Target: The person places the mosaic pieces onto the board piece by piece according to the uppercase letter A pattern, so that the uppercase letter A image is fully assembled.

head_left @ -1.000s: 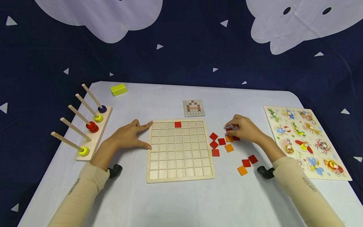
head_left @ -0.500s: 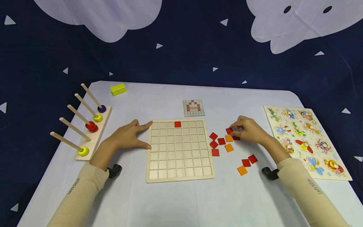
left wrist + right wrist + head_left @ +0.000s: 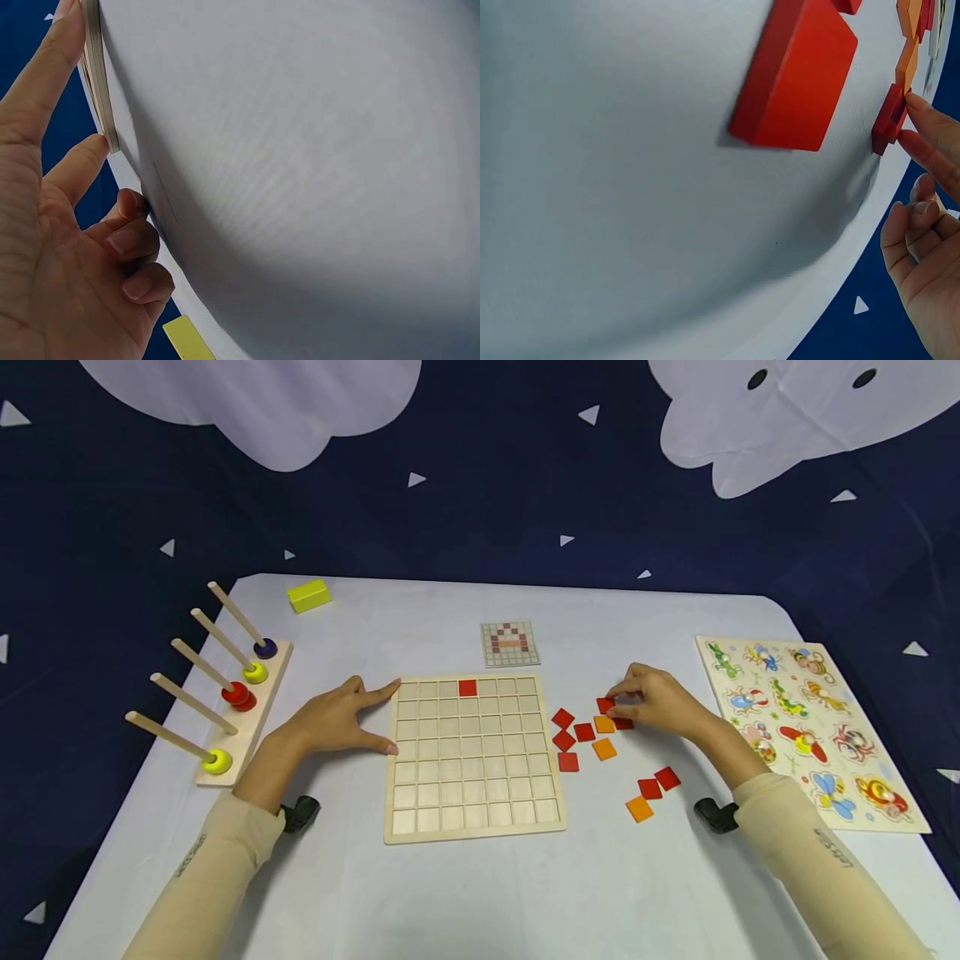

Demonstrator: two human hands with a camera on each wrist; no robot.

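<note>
My left hand (image 3: 327, 718) has thumb and index finger stretched apart, their tips on the left edge of the wooden grid board (image 3: 438, 772). In the left wrist view the other fingers of that hand (image 3: 90, 247) are bent beside the board's edge (image 3: 99, 82). One red tile (image 3: 467, 687) lies in the board's top row. Right of the board, my right hand (image 3: 660, 700) pinches a red tile (image 3: 605, 704) between thumb and index finger, beside another red tile (image 3: 623, 724) and an orange tile (image 3: 603, 724). The right wrist view shows those fingertips at red tiles (image 3: 886, 124).
Several loose red tiles (image 3: 567, 762) and orange tiles (image 3: 639, 809) lie right of the board. A pattern card (image 3: 510, 658) lies behind it. On the left stand a peg rack with rings (image 3: 258, 710) and a yellow block (image 3: 309, 596); an insect puzzle (image 3: 817, 735) lies right.
My right hand has shifted slightly to the right and its fingertips cover less of the red and orange tiles. The left hand stays at the board's edge.
</note>
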